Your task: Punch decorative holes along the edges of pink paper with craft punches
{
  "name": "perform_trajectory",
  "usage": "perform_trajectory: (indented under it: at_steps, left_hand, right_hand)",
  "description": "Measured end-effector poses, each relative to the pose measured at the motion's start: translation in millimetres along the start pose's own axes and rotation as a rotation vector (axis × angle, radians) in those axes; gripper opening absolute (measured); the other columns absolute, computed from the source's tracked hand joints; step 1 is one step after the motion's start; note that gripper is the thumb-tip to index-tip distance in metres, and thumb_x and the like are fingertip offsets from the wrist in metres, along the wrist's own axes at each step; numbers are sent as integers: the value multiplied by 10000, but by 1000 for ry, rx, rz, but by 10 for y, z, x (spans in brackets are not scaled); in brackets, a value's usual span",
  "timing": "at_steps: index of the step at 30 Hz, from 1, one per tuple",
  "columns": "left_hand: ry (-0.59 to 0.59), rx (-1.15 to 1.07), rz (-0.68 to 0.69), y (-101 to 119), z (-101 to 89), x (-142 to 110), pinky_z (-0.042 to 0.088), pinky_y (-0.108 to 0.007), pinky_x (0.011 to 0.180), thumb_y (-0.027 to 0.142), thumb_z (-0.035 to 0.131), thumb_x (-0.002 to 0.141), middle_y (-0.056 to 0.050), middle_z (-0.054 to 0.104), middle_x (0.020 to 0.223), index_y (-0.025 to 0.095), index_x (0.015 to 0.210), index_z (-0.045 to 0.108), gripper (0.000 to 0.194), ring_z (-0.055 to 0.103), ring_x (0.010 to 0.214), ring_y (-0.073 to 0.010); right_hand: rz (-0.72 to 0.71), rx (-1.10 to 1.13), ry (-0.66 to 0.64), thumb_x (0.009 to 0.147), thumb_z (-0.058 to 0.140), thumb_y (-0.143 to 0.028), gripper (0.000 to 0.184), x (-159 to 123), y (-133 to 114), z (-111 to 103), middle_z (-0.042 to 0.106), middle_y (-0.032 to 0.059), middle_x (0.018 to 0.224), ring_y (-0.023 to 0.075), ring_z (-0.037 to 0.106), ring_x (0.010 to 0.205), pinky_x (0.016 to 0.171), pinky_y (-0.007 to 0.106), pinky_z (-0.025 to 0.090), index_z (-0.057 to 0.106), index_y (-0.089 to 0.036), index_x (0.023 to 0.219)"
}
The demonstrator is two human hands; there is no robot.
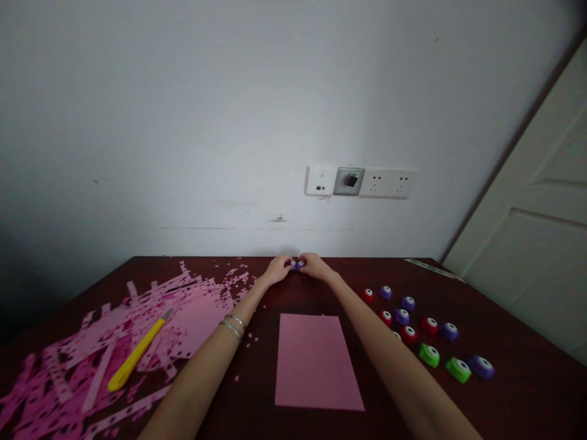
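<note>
At the table's far edge, close to the wall, my left hand has its fingers closed on a small purple craft punch. Right beside it, my right hand grips a second purple craft punch. The two punches stand side by side and seem to touch; my fingers cover part of each. Between my forearms lies a sheet of pink paper, flat on the dark table.
More craft punches, red, purple and green, are scattered to the right. Leftward lies a heap of punched pink paper strips with a yellow-handled craft knife on top. A ruler-like strip lies at the far right. Sockets are on the wall.
</note>
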State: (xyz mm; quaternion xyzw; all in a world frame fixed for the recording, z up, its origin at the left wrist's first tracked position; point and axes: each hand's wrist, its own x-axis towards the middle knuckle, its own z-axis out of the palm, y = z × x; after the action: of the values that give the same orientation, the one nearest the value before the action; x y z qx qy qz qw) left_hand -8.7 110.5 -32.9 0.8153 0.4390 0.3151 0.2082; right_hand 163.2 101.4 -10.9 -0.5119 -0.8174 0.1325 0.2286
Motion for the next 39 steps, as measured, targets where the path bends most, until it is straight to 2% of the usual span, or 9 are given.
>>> perform_trajectory:
  at_steps: [11,14,18,21,24,27,30,35,39]
  left_hand:
    - [34,-80,34,-19,1,12,400,-327,909,140,574,702,-88,632,1048,137,1043,595,341,569,977,-210]
    - [127,-83,7,172,-127,43,371,-333,953,95,567,661,-106,579,1166,133,1125,561,465,523,1075,-224]
    - [187,-74,37,622,-194,89,413,-326,894,87,518,686,-93,629,1060,132,987,634,325,554,1005,-212]
    - [59,-117,141,969,23,82,443,-299,824,142,550,709,-93,652,969,118,945,643,254,586,900,-190]
    - [-139,-130,218,1214,428,60,456,-291,761,227,601,723,-91,656,917,113,982,628,284,594,835,-183]
    - [-302,-113,218,1349,817,70,459,-296,722,325,672,684,-113,627,994,116,1122,557,499,589,844,-197]
    - [-383,-21,214,1411,1057,118,450,-314,724,399,715,628,-125,607,1022,129,1203,500,671,573,893,-234]
    - [-403,36,279,1439,1201,199,416,-277,724,325,675,688,-67,648,884,164,987,646,341,577,829,-197]
    - [-377,-181,187,1394,1097,167,393,-252,659,315,660,701,-41,657,797,143,882,678,250,558,714,-151]
  right_hand:
    - [-30,-36,61,699,615,-122,344,-138,-67,-49,615,114,1000,174,565,847,757,253,409,605,-109,1042]
    - [-9,-70,55,696,639,-179,363,-313,-71,-380,614,123,993,165,573,788,730,257,421,606,-98,1048]
    - [126,-71,-98,689,630,-211,243,-812,11,-1008,657,78,826,169,589,717,646,254,434,648,-119,913]
    - [383,-93,-251,643,637,-204,172,-1275,81,-1374,655,63,726,173,589,625,542,261,431,647,-136,801]
    - [685,-85,-384,596,662,-213,186,-1607,86,-1536,647,64,682,192,592,583,487,284,443,633,-147,767]
    - [802,-112,-481,574,678,-220,149,-1723,22,-1537,618,54,610,193,591,579,496,289,452,612,-146,685]
    - [769,-202,-518,554,695,-225,141,-1707,-35,-1462,566,27,534,187,578,570,494,275,433,593,-147,612]
    - [676,-267,-568,531,707,-228,157,-1646,-24,-1313,536,17,511,203,581,577,488,282,417,577,-145,560]
    - [618,-318,-550,501,703,-184,160,-1611,30,-1200,522,21,495,218,585,574,478,290,418,549,-141,515]
